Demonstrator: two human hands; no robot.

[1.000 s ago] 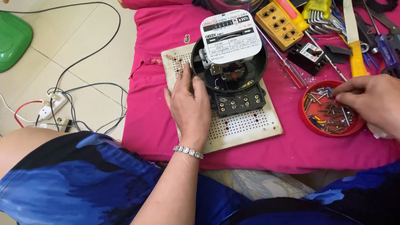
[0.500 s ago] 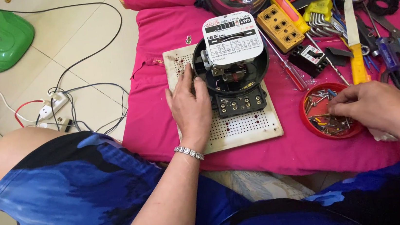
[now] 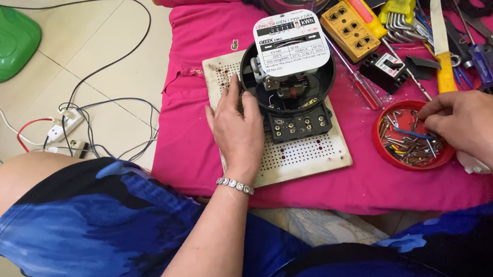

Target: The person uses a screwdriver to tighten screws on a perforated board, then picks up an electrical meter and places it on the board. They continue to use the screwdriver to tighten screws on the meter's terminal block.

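Head view shows an opened electricity meter point(image 3: 289, 77), a round black plastic shell with a white faceplate on top and a black terminal block with brass screws at its near edge. It sits on a cream perforated board point(image 3: 314, 153) that lies on a pink cloth point(image 3: 199, 143). Left hand point(image 3: 238, 127) lies flat on the board, fingers loosely spread, fingertips touching the meter's left rim. Right hand point(image 3: 468, 126) hovers over a shallow red dish point(image 3: 382, 143) of small metal screws, right of the board, fingertips pinched together among them; what they grip I cannot tell. A yellow-handled knife point(image 3: 441, 47) lies farther back.
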